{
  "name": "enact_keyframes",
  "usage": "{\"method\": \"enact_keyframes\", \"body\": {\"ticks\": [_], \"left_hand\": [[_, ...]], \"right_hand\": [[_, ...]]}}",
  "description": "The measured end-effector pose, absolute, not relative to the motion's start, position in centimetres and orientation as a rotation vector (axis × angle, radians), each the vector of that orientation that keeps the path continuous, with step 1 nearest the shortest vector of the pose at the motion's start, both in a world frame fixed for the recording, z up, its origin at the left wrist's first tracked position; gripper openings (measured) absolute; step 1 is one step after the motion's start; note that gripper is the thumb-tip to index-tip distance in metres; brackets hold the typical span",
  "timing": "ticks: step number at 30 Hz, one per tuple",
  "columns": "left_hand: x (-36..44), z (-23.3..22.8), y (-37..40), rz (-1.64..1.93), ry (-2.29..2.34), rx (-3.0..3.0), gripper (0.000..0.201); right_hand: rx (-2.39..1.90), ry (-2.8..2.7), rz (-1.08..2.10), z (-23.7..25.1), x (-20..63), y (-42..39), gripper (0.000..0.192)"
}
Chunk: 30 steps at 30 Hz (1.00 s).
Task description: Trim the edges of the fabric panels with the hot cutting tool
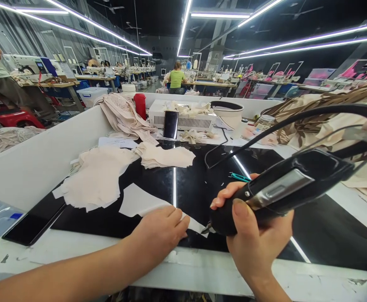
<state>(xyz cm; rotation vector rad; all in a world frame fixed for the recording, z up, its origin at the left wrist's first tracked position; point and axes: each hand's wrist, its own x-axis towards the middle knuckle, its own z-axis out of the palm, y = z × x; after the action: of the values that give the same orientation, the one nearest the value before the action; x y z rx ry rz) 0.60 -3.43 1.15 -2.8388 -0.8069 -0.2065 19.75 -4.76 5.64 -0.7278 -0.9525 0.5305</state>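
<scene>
My left hand [161, 233] lies palm down, fingers together and stretched flat, pointing right, the forearm coming in low from the lower left. My right hand [255, 235] rises from below with the wrist bent, its grip closed, thumb laid on top and fingers curled round beneath.

Red bottle [140, 105], white bowl [227, 113]

Left hand [161, 233] presses a pale fabric piece [142, 203] flat on a glossy black worktop [328, 235]; right hand [255, 235] holds a black corded cutting tool [284, 188], tip touching the fabric's edge.
</scene>
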Motion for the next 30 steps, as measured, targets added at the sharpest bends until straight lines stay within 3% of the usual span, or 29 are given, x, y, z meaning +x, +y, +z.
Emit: {"method": "enact_keyframes", "body": {"ticks": [4,6,17,30], "left_hand": [[1.3,0.5,-4.5,-0.275,-0.841,-2.794,0.064],[1.3,0.0,-4.8,-0.295,-0.842,-2.782,0.075],[1.0,-1.5,-5.4,-0.459,-0.806,-2.668,0.085],[1.2,-1.5,-5.4,-0.581,-0.802,-2.645,0.093]], "right_hand": [[-0.740,-0.941,0.548,5.6,19.6,-5.0,0.046],[-0.744,-0.940,0.551,5.6,19.6,-5.0,0.046],[-0.680,-0.927,0.546,6.2,19.8,-3.1,0.047],[-0.668,-1.013,0.579,5.5,18.9,-1.6,0.035]]}}
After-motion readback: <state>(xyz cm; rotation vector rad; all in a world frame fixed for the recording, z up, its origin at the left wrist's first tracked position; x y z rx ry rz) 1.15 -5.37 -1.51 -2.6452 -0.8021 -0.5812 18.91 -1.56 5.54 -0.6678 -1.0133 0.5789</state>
